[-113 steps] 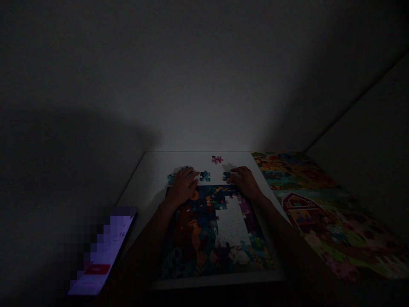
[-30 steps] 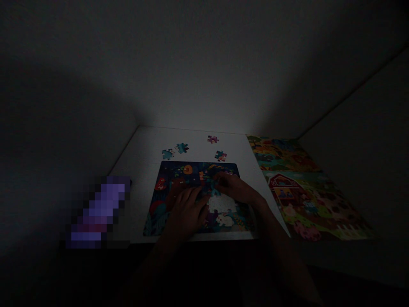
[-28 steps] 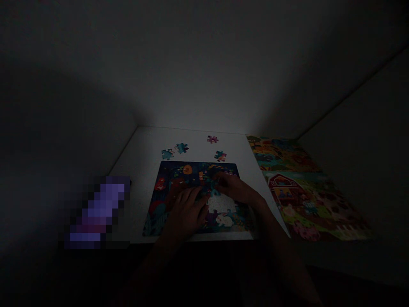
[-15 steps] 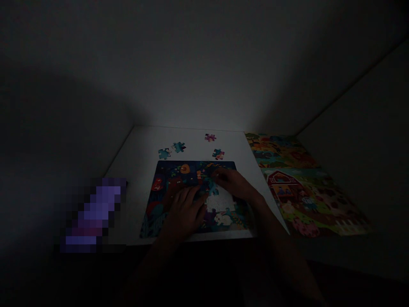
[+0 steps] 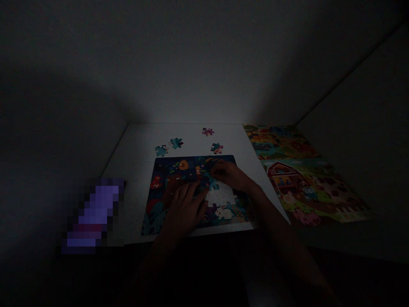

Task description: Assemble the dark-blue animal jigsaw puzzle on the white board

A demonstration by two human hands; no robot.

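Observation:
A dark, colourful jigsaw puzzle (image 5: 174, 166) of night-time animals lies in its tray on the white board. A pale gap shows right of its middle, above a white rabbit. My left hand (image 5: 187, 204) rests flat across the left and middle of the puzzle, fingers spread, thumb by the gap's left edge. My right hand (image 5: 228, 174) reaches in from the right, its fingers bent and drawn together over the puzzle's upper right part. Whatever is between those fingertips is hidden in the dim light. A teal puzzle piece (image 5: 213, 184) lies just below them, at the gap's top.
Beyond the puzzle lie loose pieces: two teal ones (image 5: 161, 150) (image 5: 176, 143), a purple one (image 5: 208, 131) and a teal-and-pink one (image 5: 217, 148). To the right are a farm puzzle (image 5: 306, 192) and a savanna puzzle (image 5: 277, 140). A blurred purple object (image 5: 96, 213) is at left.
The view has shifted slightly, so the board and puzzles sit a little higher. Both hands stay at nearly the same places on the puzzle, with the right fingers moved only slightly.

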